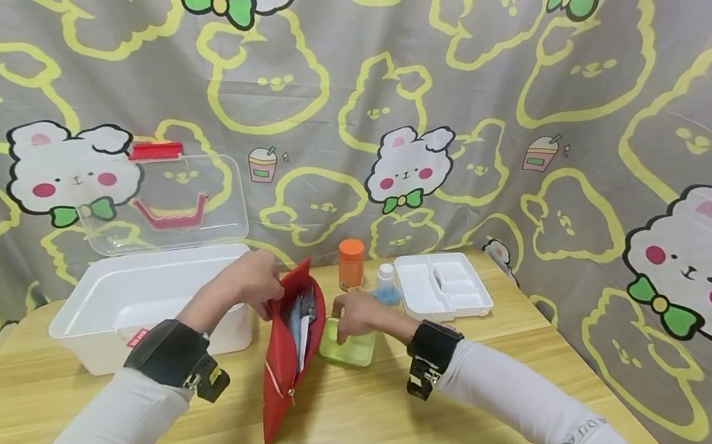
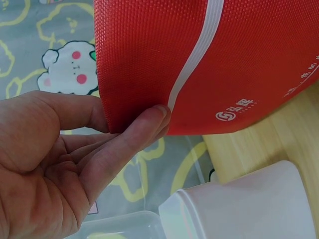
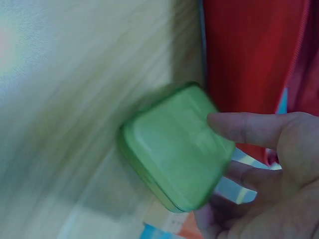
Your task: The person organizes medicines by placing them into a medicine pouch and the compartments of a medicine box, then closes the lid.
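Observation:
My left hand [image 1: 252, 279] pinches the top corner of a red zippered pouch [image 1: 280, 377], which stands tilted on the table. The pouch's mouth gapes toward the right, and papers or packets [image 1: 304, 332] show inside. In the left wrist view, thumb and fingers lie on either side of the red fabric [image 2: 149, 64], near a white strap. Just right of the pouch, my right hand [image 1: 362, 314] holds a small green box [image 1: 357, 351] with rounded corners. In the right wrist view the thumb lies over the green box [image 3: 174, 149], with other fingers partly hidden behind it.
A white storage bin [image 1: 83, 335] with its clear lid [image 1: 209, 175] raised stands back left. Behind the right hand are an orange bottle [image 1: 352, 263], a small white bottle [image 1: 385, 275] and a light blue item [image 1: 387, 295]. A white divided tray [image 1: 420, 291] lies back right.

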`<control>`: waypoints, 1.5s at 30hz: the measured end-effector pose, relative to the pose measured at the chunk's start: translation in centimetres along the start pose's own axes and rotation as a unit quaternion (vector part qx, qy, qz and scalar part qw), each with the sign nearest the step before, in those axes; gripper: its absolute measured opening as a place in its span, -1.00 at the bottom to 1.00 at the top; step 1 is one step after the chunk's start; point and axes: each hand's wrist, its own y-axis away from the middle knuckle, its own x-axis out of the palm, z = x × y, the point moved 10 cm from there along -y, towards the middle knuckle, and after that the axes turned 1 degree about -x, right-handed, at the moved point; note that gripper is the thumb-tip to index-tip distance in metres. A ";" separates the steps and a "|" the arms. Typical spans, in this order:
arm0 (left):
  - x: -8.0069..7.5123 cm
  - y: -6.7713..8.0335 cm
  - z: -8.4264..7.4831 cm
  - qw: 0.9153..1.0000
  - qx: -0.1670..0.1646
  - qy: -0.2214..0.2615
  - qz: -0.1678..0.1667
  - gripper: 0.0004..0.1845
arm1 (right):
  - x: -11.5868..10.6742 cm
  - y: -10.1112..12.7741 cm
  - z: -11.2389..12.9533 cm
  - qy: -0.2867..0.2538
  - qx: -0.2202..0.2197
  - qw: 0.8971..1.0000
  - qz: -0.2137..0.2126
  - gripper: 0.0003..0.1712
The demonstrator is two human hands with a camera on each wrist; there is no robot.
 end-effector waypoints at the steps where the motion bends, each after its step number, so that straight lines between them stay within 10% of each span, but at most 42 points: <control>1: 0.0 0.0 0.0 1.000 0.000 -0.001 0.000 -0.85 | -0.2 0.1 -0.1 0.000 0.000 1.000 0.007 -0.55; 9: 0.2 -0.1 -0.1 1.000 -0.004 -0.001 0.002 -0.86 | -1.7 1.2 -2.1 -0.092 0.059 0.992 0.063 -0.75; 28: 0.2 -0.2 -0.3 1.000 0.002 0.000 -0.002 -0.85 | -9.4 1.9 -1.2 -0.231 0.008 0.970 -0.078 -0.44; 38: 0.3 -0.3 -0.2 1.000 0.003 0.008 -0.001 -0.83 | -7.8 1.6 1.6 -0.327 -0.038 0.939 -0.100 -0.43; 45: 0.3 -0.3 -0.4 1.000 0.007 0.008 0.001 -0.83 | -5.4 1.5 3.4 -0.338 -0.035 0.938 -0.073 -0.48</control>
